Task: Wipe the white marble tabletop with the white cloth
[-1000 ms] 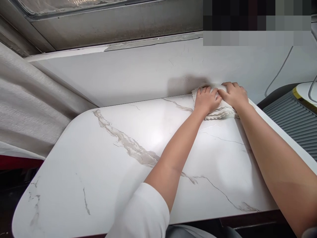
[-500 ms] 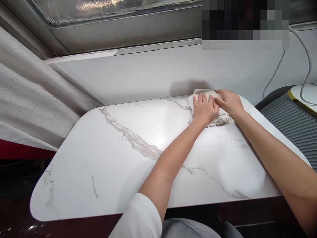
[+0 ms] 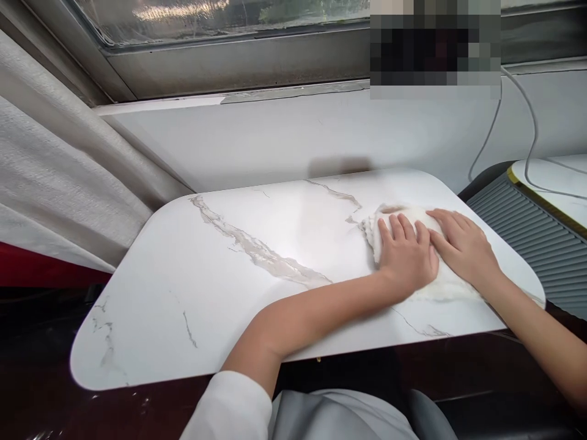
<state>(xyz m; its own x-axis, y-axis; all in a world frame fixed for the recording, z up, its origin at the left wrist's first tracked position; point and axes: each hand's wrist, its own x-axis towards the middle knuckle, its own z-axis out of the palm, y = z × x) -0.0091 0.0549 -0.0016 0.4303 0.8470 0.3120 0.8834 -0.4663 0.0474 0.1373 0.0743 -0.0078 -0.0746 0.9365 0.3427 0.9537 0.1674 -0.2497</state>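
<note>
Starting nearest, a white sleeve (image 3: 229, 406) is seen at the bottom edge, with grey fabric (image 3: 339, 415) just right of it. Beyond these a marble table (image 3: 220, 287) with rounded corners is spread across the middle. A cloth (image 3: 443, 287) is found on the table's right part, nearer the near edge than the far one. The left hand (image 3: 407, 260) is laid flat on the cloth, fingers stretched out. Nothing is gripped and the cloth is only pressed down. The right hand (image 3: 465, 250) is laid flat just beside it on the same cloth, likewise spread, with nothing clasped. A ribbed grey panel (image 3: 527, 244) is seen right of the table, a curtain (image 3: 55, 183) left of it. Farther off, a white wall (image 3: 275, 140) is met by the table's far edge. Cables (image 3: 532, 140) are hung at far right, and a window frame (image 3: 229, 61) is seen above.
</note>
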